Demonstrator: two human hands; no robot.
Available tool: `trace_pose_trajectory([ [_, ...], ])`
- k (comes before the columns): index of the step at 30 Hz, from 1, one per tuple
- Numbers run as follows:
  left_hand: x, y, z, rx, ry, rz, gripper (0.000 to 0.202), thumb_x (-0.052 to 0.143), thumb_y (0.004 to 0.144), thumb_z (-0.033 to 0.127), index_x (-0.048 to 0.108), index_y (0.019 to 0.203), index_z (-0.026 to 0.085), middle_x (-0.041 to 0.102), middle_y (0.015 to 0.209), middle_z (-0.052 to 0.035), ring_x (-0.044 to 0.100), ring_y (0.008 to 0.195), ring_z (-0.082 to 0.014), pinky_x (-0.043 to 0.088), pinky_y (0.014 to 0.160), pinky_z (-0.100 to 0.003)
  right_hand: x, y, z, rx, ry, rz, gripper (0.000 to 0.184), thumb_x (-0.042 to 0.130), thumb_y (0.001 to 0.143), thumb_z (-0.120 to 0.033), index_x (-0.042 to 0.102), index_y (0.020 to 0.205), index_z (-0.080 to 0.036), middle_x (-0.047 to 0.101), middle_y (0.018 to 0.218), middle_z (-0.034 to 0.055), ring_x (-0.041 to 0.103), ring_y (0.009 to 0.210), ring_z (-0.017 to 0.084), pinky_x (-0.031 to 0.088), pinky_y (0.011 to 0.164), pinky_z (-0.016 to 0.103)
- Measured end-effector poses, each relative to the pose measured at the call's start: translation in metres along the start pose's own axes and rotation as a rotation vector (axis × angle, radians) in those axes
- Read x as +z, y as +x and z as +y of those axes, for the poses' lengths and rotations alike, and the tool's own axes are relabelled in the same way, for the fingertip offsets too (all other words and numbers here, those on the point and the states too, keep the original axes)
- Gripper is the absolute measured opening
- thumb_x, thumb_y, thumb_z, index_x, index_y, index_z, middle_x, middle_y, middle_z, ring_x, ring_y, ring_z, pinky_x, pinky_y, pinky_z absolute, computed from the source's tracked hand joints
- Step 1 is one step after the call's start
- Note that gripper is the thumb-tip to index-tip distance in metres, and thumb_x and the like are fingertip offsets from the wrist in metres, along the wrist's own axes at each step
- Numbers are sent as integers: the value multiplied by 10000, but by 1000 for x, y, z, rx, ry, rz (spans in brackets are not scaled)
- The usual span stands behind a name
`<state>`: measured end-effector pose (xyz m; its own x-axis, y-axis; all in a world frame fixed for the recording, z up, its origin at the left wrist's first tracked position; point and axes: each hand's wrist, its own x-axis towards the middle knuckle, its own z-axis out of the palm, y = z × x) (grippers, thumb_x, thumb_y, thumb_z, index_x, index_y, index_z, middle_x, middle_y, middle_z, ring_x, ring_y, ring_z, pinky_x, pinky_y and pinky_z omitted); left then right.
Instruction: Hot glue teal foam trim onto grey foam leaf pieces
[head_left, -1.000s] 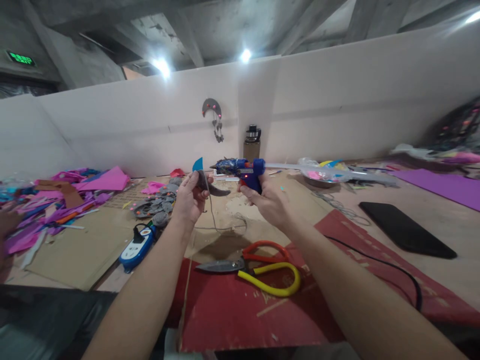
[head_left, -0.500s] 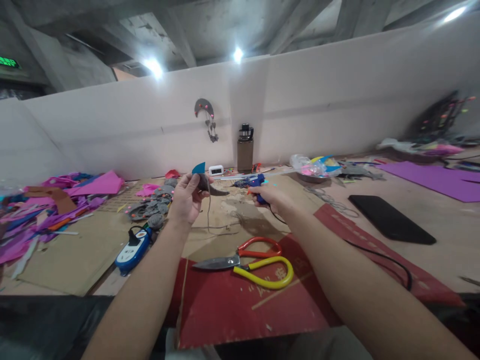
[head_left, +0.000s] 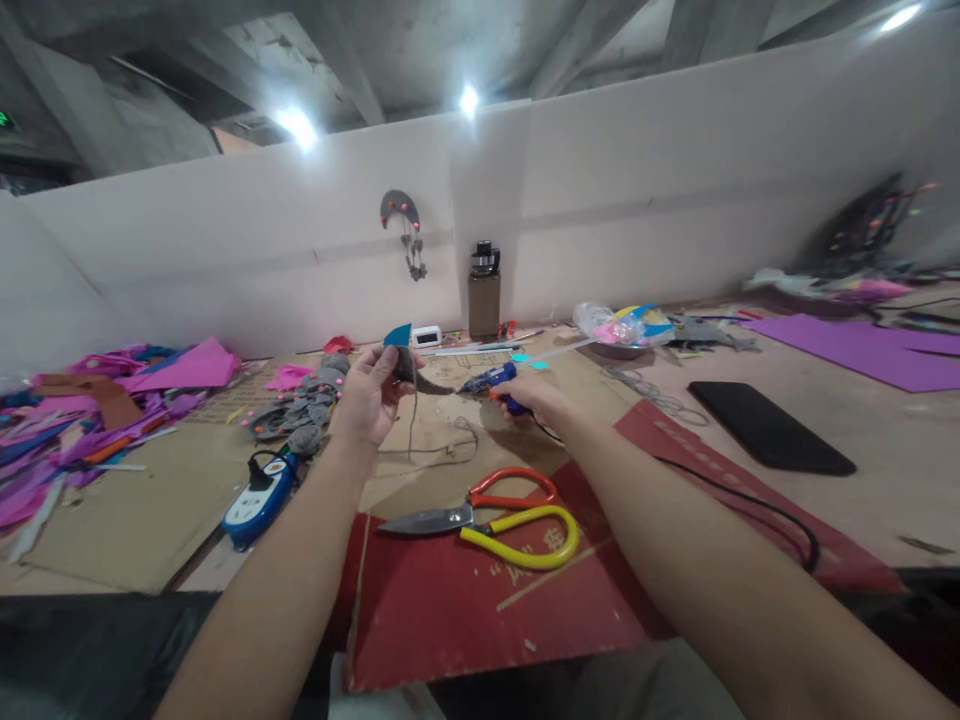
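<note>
My left hand is raised above the table and closed on a grey crescent-shaped felt piece with a blue triangle on top; a thin string hangs down from it. My right hand is wrapped round the handle of a blue hot glue gun, which is low over the cardboard, its nozzle pointing left toward the felt piece's tip. The gun's black cord trails back along my right arm.
Scissors with red and yellow handles lie on a red cardboard sheet. A blue-white power strip, grey felt shapes, pink scraps, a brown bottle, a black pad and purple sheet lie around.
My right hand has lowered the glue gun from chest height down to the cardboard. My left hand still holds the felt piece in about the same place.
</note>
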<state>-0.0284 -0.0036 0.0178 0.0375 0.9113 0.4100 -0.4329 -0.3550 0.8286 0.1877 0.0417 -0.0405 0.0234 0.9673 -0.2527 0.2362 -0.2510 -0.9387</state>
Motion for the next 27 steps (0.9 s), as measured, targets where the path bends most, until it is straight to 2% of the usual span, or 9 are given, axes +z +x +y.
trace_pose_trajectory([
  [4,0,0,-3,-31,11,-32,260,764,691,331,612,807,154,694,736,-29,670,653,-130,478,421,-144,-2,2,2,-24,-172,90,197,552,835,-267,538,669,-163,541,514,17,556,484,137,454,502,250],
  [8,2,-1,-5,-27,75,-16,283,750,699,354,605,831,151,698,762,-42,670,669,-134,471,431,-148,-14,-8,-5,-118,-369,274,198,635,768,-276,546,633,-160,628,694,135,632,851,253,465,712,307],
  [10,4,-3,-6,-6,115,10,292,745,699,362,599,835,150,694,769,-41,667,680,-133,476,447,-152,-14,-16,-13,-239,-486,350,211,616,774,-293,555,625,-157,642,758,157,609,919,265,442,775,326],
  [12,7,-5,-7,36,181,24,291,733,710,369,601,843,146,684,758,-37,657,667,-131,489,463,-165,-8,-25,-20,-428,-470,357,222,543,816,-335,566,675,-165,643,770,117,600,854,222,437,777,327],
  [15,12,-10,-9,127,346,27,284,704,742,378,631,875,138,673,761,-37,634,627,-120,513,494,-192,15,-40,-28,-653,-50,181,185,506,829,-371,538,840,-190,626,834,38,574,800,156,452,766,310],
  [17,15,-13,-10,181,450,32,285,686,759,383,653,906,141,670,784,-38,625,620,-114,526,517,-205,31,-49,-30,-696,192,-26,224,586,775,-358,511,914,-199,621,890,26,577,841,142,456,803,313],
  [19,18,-16,-11,215,518,48,286,679,764,386,668,922,149,666,806,-35,619,623,-110,532,536,-210,42,-56,-31,-678,362,-169,286,639,732,-320,494,949,-202,622,924,27,586,886,137,453,839,319],
  [24,18,-15,-13,206,538,66,283,686,754,389,675,915,157,655,810,-23,597,593,-98,513,502,-200,46,-66,-34,-593,517,-232,284,667,717,-287,490,921,-199,583,775,-22,593,736,110,478,763,307],
  [27,17,-13,-12,158,433,57,267,690,754,376,655,897,153,656,766,-21,587,550,-95,472,439,-186,42,-69,-37,-596,524,-224,170,628,747,-286,511,829,-195,511,689,-57,487,557,64,472,627,267],
])
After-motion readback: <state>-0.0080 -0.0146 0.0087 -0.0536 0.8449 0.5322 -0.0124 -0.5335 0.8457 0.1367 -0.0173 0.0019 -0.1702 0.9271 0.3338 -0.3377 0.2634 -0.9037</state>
